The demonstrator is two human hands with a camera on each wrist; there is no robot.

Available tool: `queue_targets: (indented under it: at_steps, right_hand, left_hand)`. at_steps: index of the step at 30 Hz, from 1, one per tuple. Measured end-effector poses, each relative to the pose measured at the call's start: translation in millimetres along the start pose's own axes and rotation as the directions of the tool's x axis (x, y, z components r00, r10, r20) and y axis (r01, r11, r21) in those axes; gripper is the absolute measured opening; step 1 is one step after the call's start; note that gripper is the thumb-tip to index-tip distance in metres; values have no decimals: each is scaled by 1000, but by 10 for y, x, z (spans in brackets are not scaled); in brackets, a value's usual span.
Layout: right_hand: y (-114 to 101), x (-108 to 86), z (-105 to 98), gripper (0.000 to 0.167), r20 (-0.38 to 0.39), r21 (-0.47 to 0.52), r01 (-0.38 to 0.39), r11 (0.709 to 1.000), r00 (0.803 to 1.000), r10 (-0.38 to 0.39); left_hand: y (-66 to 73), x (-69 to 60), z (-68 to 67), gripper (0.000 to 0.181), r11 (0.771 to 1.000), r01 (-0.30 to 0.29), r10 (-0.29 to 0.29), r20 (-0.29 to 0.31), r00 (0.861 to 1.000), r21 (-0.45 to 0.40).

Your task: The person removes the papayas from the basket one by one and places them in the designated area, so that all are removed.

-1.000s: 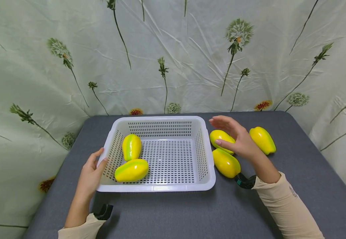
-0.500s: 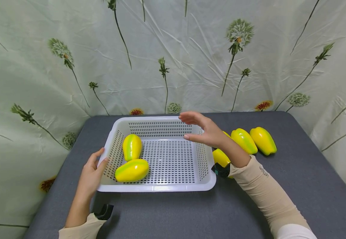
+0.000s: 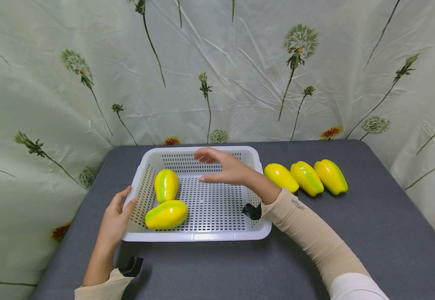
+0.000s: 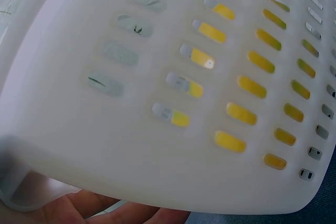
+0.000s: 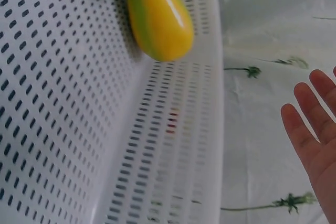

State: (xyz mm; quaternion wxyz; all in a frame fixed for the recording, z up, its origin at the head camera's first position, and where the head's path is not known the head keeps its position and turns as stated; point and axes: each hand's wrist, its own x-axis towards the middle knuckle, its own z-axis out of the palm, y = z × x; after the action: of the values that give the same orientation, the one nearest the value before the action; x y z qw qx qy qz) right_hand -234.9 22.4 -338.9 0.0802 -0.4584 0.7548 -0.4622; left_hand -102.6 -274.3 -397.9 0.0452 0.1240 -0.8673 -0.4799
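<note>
A white slotted plastic basket (image 3: 217,236) stands on the table. At its left rim is my left hand (image 3: 114,218), gripping with the thumb at the rim; in the left wrist view some fingers (image 4: 131,213) show below the basket wall. Two glossy yellow-green fruits, mango- or papaya-like, lie in the basket's left part: one upright (image 3: 166,185), one sideways (image 3: 166,214). My right hand (image 3: 226,168) is above the basket's middle, thumb and fingers apart, holding nothing. The right wrist view shows its fingers (image 5: 310,119) extended.
Three similar fruits, a left one (image 3: 280,177), a middle one (image 3: 307,178) and a right one (image 3: 330,177), lie in a row right of the basket. My right sleeve (image 3: 307,221) crosses the basket's right rim and hides the table below it. A flowered curtain (image 3: 240,62) hangs behind the grey table (image 3: 202,266).
My right hand has moved left, from over the fruits on the right to above the basket's middle. A nearer fruit there is now out of sight where the sleeve lies. My left hand stays put.
</note>
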Motion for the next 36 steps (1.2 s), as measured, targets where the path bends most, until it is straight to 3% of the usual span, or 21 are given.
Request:
queue_targets:
  at_steps: [8, 17, 22, 29, 36]
  right_hand:
    - [58, 212, 276, 64, 150, -2, -46, 999, 988, 46]
    - [129, 344, 519, 70, 282, 13, -131, 991, 951, 122]
    - [160, 371, 624, 70, 363, -26, -186, 982, 914, 182]
    - [200, 360, 753, 71, 494, -95, -208, 973, 839, 228]
    - [260, 363, 859, 68, 541, -97, -198, 975, 812, 219]
  left_hand:
    - [5, -10, -7, 56, 1000, -11, 11, -6, 1000, 14]
    - [20, -21, -8, 55, 1000, -17, 17, -17, 1000, 21]
    - [13, -13, -7, 55, 1000, -11, 12, -14, 1000, 15]
    - [6, -13, 16, 57, 1000, -3, 3, -31, 1000, 24]
    - [0, -9, 26, 58, 1000, -8, 9, -32, 999, 20]
